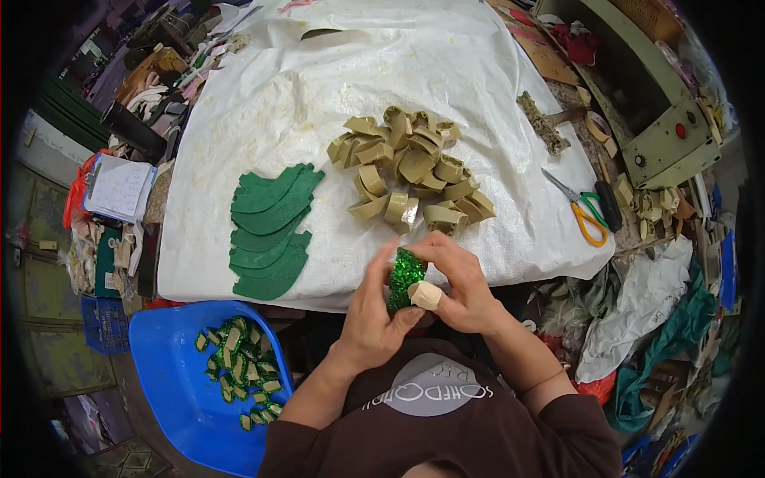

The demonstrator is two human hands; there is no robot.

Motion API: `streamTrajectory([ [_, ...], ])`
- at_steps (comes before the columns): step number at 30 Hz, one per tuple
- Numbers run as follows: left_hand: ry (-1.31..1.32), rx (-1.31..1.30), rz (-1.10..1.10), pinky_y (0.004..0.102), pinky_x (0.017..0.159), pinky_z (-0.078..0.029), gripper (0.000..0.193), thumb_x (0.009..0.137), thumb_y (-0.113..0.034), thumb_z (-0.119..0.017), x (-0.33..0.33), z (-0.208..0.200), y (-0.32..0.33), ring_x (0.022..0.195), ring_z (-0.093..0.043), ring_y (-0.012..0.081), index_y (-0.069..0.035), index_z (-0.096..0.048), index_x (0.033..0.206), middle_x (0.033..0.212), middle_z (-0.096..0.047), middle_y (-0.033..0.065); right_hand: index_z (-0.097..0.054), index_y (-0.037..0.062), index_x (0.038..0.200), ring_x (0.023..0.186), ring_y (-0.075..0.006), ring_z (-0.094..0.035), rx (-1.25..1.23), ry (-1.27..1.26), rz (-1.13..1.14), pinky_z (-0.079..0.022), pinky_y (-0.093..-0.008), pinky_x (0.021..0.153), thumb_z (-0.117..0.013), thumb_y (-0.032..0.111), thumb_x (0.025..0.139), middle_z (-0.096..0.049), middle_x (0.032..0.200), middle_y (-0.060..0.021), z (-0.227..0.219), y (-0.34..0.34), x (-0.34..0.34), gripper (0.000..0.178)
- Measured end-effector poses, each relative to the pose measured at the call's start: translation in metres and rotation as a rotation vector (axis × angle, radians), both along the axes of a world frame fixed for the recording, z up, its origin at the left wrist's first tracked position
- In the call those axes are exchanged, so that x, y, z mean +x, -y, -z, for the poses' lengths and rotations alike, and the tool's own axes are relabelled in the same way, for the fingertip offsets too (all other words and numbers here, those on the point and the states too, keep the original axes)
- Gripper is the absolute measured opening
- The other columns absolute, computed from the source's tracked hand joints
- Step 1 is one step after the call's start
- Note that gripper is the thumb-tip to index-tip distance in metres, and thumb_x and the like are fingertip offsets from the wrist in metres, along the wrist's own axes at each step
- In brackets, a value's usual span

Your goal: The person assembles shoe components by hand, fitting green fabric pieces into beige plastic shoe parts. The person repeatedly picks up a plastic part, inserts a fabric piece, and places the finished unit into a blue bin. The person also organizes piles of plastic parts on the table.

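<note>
Both of my hands meet just off the near edge of the white-covered table, gripping a shoe heel [406, 277] covered in green glitter material. My left hand [366, 315] presses on it from the left, fingers along its side. From the right, my right hand [462, 287] curls round it, with a beige wrap on the thumb. Beyond my hands lies a heap of bare tan heels [417, 165]. To their left, curved dark green fabric pieces [269, 231] lie overlapped in a column. A blue basin [151, 382] at lower left holds several green glitter heels [237, 358] with tan ends.
Orange-handled scissors [586, 223] lie at the table's right edge, beside a black-handled tool [608, 207]. A green metal machine [673, 143] stands at far right. Plastic sheeting [637, 311] piles up below it. A clipboard with paper [119, 187] rests at left.
</note>
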State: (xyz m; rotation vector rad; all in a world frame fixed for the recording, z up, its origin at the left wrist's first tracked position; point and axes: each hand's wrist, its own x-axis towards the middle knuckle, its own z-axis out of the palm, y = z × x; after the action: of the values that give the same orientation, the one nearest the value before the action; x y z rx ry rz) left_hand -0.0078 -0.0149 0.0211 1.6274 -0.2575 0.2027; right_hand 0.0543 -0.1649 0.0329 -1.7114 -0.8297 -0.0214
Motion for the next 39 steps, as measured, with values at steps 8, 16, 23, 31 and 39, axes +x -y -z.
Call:
streamTrajectory([
  [8,0.062,0.446,-0.151,0.0313,0.08,-0.046,0.055,0.067,-0.003,-0.076,-0.003,-0.016,-0.013,0.093,-0.058,0.0256,0.002,-0.05,0.116,0.108,-0.056,0.0147,-0.058,0.0006,0.098,0.07,-0.0091,-0.052,0.449,-0.849,-0.162,-0.041,-0.0239,0.06,-0.054,0.028,0.092,-0.053,0.076,-0.0013,0.024,0.0,0.002,0.029],
  [16,0.257,0.545,-0.17,0.0377,0.07,-0.048,0.059,0.057,0.008,-0.068,-0.001,-0.012,-0.009,0.079,-0.057,0.0315,0.0,-0.056,0.114,0.093,-0.054,0.016,-0.057,0.0023,0.083,0.065,-0.01,-0.053,0.136,-0.569,-0.188,-0.043,-0.0276,0.055,-0.059,0.021,0.087,-0.055,0.075,-0.0022,0.016,0.007,0.009,0.019],
  [23,0.233,0.554,-0.235,0.035,0.06,-0.047,0.048,0.057,-0.004,-0.078,0.001,-0.01,-0.001,0.07,-0.059,0.0293,0.0,-0.051,0.097,0.083,-0.056,0.0134,-0.058,0.0015,0.086,0.07,-0.0112,-0.054,0.09,-0.426,-0.068,-0.045,-0.0279,0.06,-0.055,0.019,0.09,-0.057,0.08,-0.0025,0.013,0.002,0.002,0.018],
  [31,0.314,0.653,-0.311,0.0389,0.059,-0.047,0.05,0.057,-0.01,-0.08,0.006,-0.013,0.011,0.064,-0.058,0.0338,0.001,-0.047,0.093,0.075,-0.054,0.0153,-0.057,0.002,0.097,0.08,-0.0088,-0.053,0.284,-0.638,-0.033,-0.044,-0.0234,0.07,-0.049,0.018,0.094,-0.057,0.087,-0.0016,0.016,-0.004,-0.015,0.019],
  [39,0.178,0.573,-0.425,0.0392,0.061,-0.049,0.049,0.06,-0.01,-0.079,0.007,0.0,0.016,0.069,-0.061,0.0346,0.001,-0.047,0.095,0.078,-0.057,0.0176,-0.052,0.0022,0.115,0.096,-0.0158,-0.055,0.704,-0.974,-0.11,-0.045,-0.0305,0.086,-0.044,0.03,0.097,-0.056,0.104,-0.0076,0.032,-0.017,-0.022,0.034],
])
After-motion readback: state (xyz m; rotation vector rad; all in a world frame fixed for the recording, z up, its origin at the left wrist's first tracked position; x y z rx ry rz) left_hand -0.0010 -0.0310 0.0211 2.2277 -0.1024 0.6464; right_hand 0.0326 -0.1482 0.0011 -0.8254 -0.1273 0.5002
